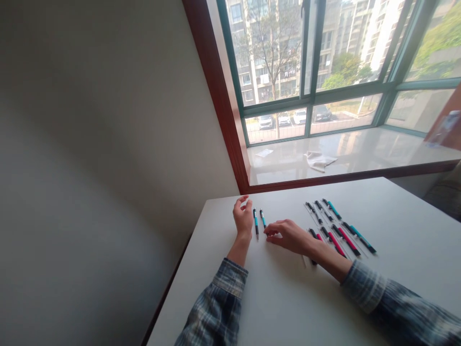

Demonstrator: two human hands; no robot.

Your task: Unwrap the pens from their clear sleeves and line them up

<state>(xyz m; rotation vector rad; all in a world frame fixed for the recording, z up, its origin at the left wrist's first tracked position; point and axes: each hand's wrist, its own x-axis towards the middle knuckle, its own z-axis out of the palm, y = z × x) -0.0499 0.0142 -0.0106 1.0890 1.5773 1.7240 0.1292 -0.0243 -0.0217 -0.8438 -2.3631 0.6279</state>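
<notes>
On the white table [273,307] lie two assembled pens side by side, black at the ends with a teal middle. Fingertips of my right hand [290,236] pinch the lower end of the right-hand pen [262,219]. Just left of the other pen [256,223] is my left hand [243,217], raised a little, its fingers loosely curved and apart with nothing in them. Under and beyond my right forearm are rows of pen parts: teal barrels [334,210], red barrels [349,241], black pieces [319,205] and thin clear refills. My forearm partly hides the nearest row.
A bare wall [108,144] stands close along the table's left side. Behind the table is a windowsill [281,168] with a white cloth [320,161] and a scrap of paper [264,153]. A clear bottle [444,127] stands at the sill's right.
</notes>
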